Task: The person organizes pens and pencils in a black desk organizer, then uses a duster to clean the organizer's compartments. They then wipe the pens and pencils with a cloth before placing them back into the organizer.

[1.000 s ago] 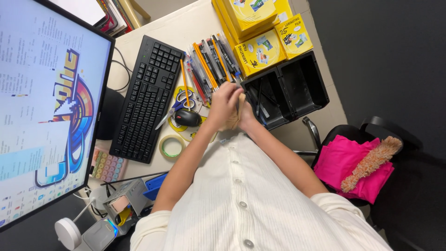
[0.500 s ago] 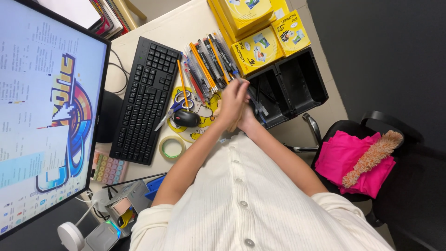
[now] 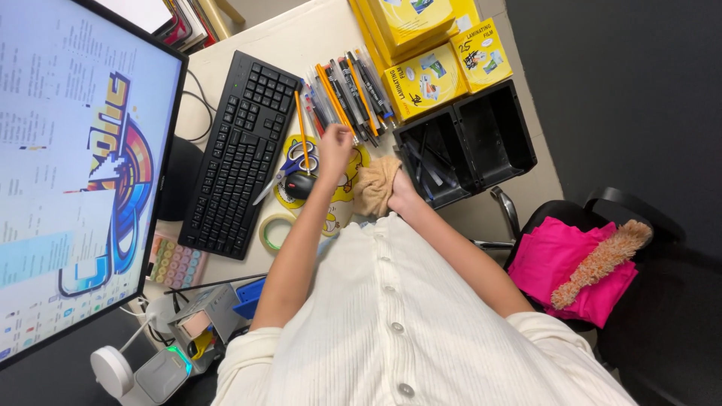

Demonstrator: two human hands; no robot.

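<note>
A pale desk (image 3: pixel 316 45) crowded with office supplies lies below a person in a white ribbed, buttoned top, seen from above. Nearest the body, the right hand (image 3: pixel 398 197) is closed around a tan cloth (image 3: pixel 374 185), which is bunched on the desk just beside a black two-compartment organizer (image 3: pixel 481 139). The left hand (image 3: pixel 335 146) reaches forward with fingers curled, its tips at the near ends of a row of pens and pencils (image 3: pixel 346 94); whether it grips one cannot be told. Just left of that hand sit a black mouse (image 3: pixel 299 185) and scissors (image 3: pixel 289 167) on a yellow mouse pad (image 3: pixel 353 162), with a roll of tape (image 3: pixel 275 231) nearby. A black keyboard (image 3: pixel 237 154) and a lit monitor (image 3: pixel 68 180) stand further left. Yellow boxes (image 3: pixel 425 75) lie beyond the organizer.
</note>
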